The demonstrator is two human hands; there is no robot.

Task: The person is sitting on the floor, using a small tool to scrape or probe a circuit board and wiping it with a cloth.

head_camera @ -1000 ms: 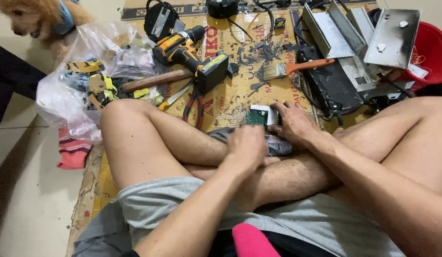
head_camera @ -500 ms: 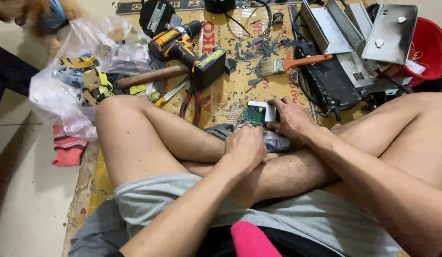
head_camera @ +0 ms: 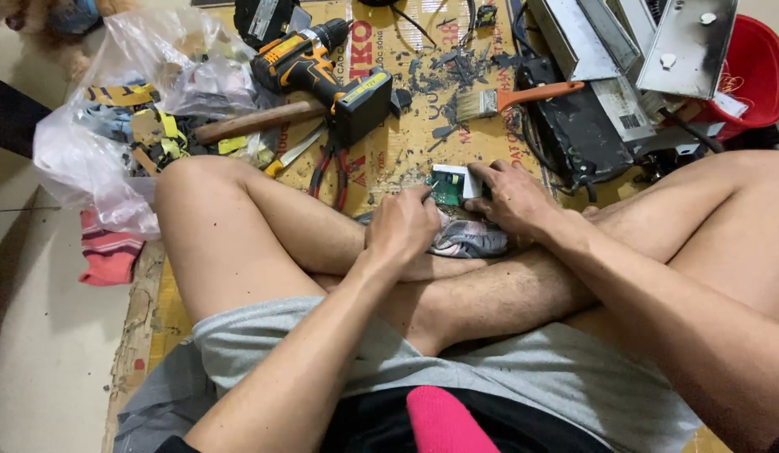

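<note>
head cam | looks steeply down | close over lap, floor clutter ahead

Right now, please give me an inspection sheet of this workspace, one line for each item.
Surface: cardboard sheet on the floor, strewn with dark debris.
Job's things: small green circuit board with a white part, held over a grey rag on the crossed legs.
Clutter: cordless drill, paintbrush, pliers, wooden handle, plastic bag of scraps, metal covers, red tub.
Hands: left hand and right hand both touch the board.
Cables: black cable at the top edge.
Surroundings: tiled floor; folded pink cloth; furry animal at top left.
</note>
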